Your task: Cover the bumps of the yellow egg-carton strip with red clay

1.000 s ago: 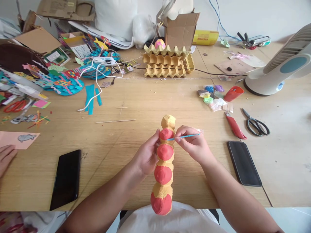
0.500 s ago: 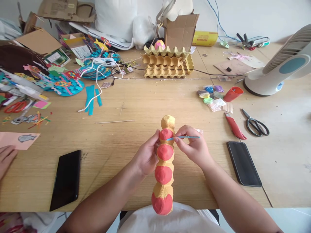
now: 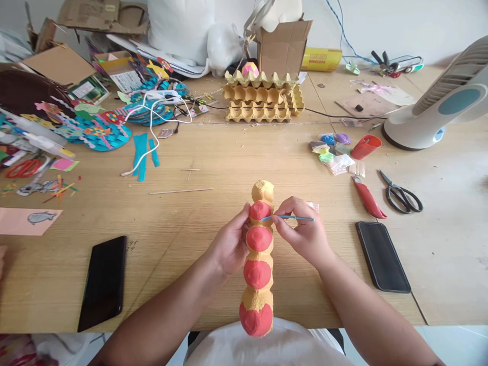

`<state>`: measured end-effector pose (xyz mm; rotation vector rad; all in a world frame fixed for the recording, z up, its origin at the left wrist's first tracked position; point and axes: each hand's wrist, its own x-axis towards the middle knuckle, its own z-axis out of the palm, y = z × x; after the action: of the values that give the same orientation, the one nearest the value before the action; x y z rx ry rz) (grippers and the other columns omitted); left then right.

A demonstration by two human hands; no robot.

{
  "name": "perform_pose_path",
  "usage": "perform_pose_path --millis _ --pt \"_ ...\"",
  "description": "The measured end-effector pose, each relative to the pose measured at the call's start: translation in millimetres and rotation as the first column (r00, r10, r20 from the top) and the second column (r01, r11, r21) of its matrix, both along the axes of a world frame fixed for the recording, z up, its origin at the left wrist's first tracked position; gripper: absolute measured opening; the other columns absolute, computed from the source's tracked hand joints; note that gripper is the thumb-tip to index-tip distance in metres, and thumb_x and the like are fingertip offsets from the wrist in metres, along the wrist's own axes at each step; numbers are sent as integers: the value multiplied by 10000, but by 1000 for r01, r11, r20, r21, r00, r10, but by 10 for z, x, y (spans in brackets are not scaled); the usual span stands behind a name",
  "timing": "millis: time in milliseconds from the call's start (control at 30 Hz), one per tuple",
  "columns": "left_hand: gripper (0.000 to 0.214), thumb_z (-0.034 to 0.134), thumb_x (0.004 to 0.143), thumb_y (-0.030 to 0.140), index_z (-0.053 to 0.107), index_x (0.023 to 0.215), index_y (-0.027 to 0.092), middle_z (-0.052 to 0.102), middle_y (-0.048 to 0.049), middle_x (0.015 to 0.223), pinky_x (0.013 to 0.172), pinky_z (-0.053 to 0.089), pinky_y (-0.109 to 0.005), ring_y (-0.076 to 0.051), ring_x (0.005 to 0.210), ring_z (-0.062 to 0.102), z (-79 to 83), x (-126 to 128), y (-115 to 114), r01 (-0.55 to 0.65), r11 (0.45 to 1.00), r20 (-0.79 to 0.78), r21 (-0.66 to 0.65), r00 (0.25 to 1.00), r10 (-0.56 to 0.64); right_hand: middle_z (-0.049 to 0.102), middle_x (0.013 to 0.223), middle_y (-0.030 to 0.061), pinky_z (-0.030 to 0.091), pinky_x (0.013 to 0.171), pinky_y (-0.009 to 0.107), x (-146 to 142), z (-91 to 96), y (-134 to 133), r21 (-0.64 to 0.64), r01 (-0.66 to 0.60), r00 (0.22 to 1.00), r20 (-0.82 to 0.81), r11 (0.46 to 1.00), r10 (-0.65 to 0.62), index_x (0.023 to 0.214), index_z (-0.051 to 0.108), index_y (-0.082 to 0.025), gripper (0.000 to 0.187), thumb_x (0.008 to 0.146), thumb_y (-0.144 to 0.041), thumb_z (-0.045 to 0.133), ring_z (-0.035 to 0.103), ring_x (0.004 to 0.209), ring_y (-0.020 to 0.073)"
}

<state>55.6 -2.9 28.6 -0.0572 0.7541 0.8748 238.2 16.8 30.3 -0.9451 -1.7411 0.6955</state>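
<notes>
Strip (image 3: pixel 257 274), egg-carton type, five bumps, at lower centre of frame, running from mid-frame down to the person's shirt (image 3: pixel 274 348). Four bumps red, top one bare yellow. Left hand (image 3: pixel 229 245) grips strip from its left edge, thumb beside the second bump from top. Right hand (image 3: pixel 304 229) pinches a thin blue tool (image 3: pixel 297 217) between thumb and fingertips; tool tip at lower edge of the second bump, exact contact too small to tell.

Surface (image 3: pixel 213 152): thin stick (image 3: pixel 181 191) left of centre; black phone (image 3: pixel 102 283) lower left; second phone (image 3: pixel 383 256) lower right. Right side: scissors (image 3: pixel 404 198), red knife (image 3: pixel 369 198) just beside them, red cup (image 3: pixel 366 147) next to small bags (image 3: pixel 340 162). Fan (image 3: pixel 430 112) upper right. Egg cartons (image 3: pixel 259 112) stacked upper centre. Blue strips (image 3: pixel 141 155) upper left, white cable across them. Pink card (image 3: pixel 17 221) at left edge, sliver of another person's hand (image 3: pixel 2 258) below it.
</notes>
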Motion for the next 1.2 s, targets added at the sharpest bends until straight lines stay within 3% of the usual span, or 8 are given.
perform_pose_path --millis 367,500,600,700,800,867,1000,1200 --pt "208 797 968 442 773 949 236 749 -23 762 564 545 -256 -157 578 664 -14 -13 -3 -1 999 -14 33 1000 2 705 771 -4 512 677 338 -14 16 -10 -24 1 1000 -16 1000 -1 832 632 -257 182 942 -140 718 652 711 178" --pt "239 767 994 455 758 927 225 734 -33 743 549 537 -267 -164 560 657 -29 -32 7 -2 999 12 34 1000 2 722 789 18 533 691 353 18 16 -15 -161 -68 992 -112 985 50 822 667 -253 161 956 -257 757 657 724 188" --pt "304 800 961 492 716 844 224 667 -11 654 516 501 -279 -167 503 616 -67 -57 11 39 998 25 57 999 -41 717 768 24 536 648 341 69 -8 -3 -352 -163 950 -309 922 49 820 671 -251 282 948 -465 803 649 704 189" --pt "345 824 937 504 685 808 216 630 5 623 515 484 -274 -154 487 597 -96 -69 11 62 996 27 69 998 -64 715 712 14 557 641 342 95 -20 21 -497 -284 880 -475 820 17 852 665 -253 376 903 -588 827 656 664 189" --pt "320 810 944 516 712 882 218 668 6 676 529 499 -271 -147 509 612 -90 -67 12 62 996 6 70 998 -63 745 715 12 592 664 347 83 -22 46 -568 -397 815 -580 721 -8 887 668 -254 411 844 -604 881 671 640 181" --pt "320 804 943 531 723 917 222 679 5 690 527 508 -277 -153 515 623 -70 -67 13 79 995 -6 57 997 -79 753 719 6 603 674 340 69 -29 58 -579 -425 792 -610 696 -24 878 661 -257 442 794 -599 929 682 647 176" --pt "321 810 941 516 711 877 218 663 9 652 520 507 -272 -152 498 622 -32 -67 14 82 996 -7 27 997 -82 749 725 16 587 653 333 54 -41 59 -583 -344 848 -529 736 -22 844 674 -245 474 770 -627 944 681 672 180" --pt "285 815 946 480 715 877 222 658 -2 645 523 505 -264 -151 494 617 -32 -33 13 32 998 11 53 999 -33 750 828 43 553 700 343 31 -9 25 -360 -157 973 -215 920 82 844 763 -233 263 914 -469 854 672 763 186"
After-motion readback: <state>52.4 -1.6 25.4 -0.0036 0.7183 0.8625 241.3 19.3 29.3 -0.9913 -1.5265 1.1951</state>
